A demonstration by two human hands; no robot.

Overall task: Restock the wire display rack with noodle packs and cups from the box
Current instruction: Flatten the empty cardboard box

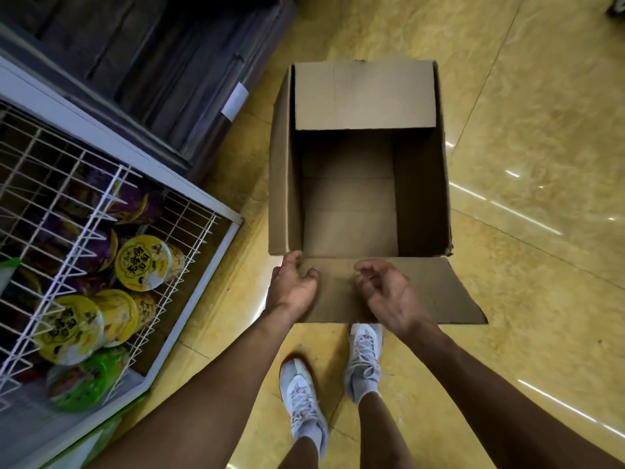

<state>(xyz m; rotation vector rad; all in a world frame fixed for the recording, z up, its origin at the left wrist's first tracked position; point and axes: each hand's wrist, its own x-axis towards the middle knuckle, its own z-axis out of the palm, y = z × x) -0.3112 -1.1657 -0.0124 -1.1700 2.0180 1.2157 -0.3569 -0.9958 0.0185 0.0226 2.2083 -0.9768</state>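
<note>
The box [365, 96] is standing open on the floor straight ahead of me, its long axis running away from my feet, and inside it is showing only bare cardboard. The wire rack [101, 204] is sitting off to my left, nearer my left arm, with yellow-lidded cups [142, 262] lying in it. Over the near flap [429, 292], my left hand [294, 282] is curling at the box's corner, thumb touching the edge; I cannot tell if it is pinching. My right hand [385, 292] is hanging loosely curled, holding nothing.

Open box [365, 96] on the floor [524, 130] straight ahead. Wire rack [67, 184] to its left, cups [142, 262] lying inside. At the box's near left corner, the left hand [294, 286]; over its near flap, the right hand [385, 289].
</note>
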